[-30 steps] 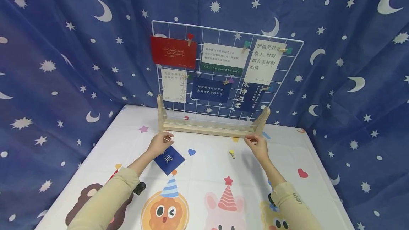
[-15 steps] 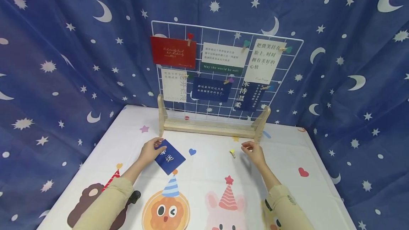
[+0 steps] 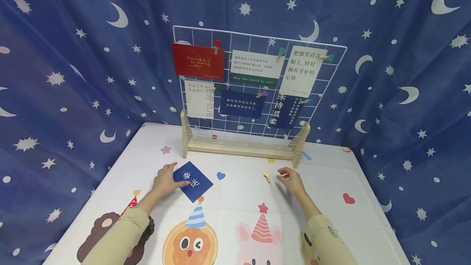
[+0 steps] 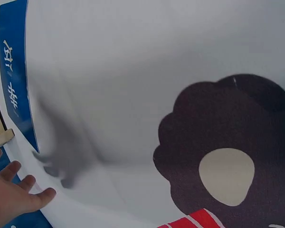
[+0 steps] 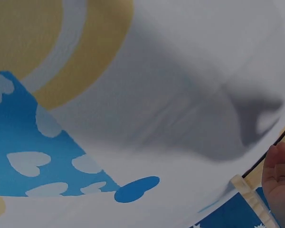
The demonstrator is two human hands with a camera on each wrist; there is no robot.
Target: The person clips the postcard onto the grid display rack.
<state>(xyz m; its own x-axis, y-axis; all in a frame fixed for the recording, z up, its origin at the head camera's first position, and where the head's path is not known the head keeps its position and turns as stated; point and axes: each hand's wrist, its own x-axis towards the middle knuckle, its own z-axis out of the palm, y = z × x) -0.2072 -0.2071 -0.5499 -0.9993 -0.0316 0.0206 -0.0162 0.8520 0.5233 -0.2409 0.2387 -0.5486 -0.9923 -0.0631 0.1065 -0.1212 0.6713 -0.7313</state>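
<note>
A dark blue card with white and gold characters lies flat on the white tablecloth. My left hand is at its left edge, thumb spread from the fingers, thumb tip over the card; contact with it cannot be told. In the left wrist view the left hand shows spread fingers and holds nothing. A small wooden clothespin with a yellow top lies right of the card. Just right of that clothespin hovers my right hand, fingers loosely bent, with nothing visible in them; the right wrist view shows the same hand.
Behind the hands stands a white wire grid on a wooden base. Several cards hang there on clothespins, including a red card and a white-and-green card. A starry blue curtain surrounds the table.
My left hand has drawn back left and toward me, opening its thumb and uncovering more of the blue card. My right hand has shifted slightly toward me, nearer the yellow clothespin.
</note>
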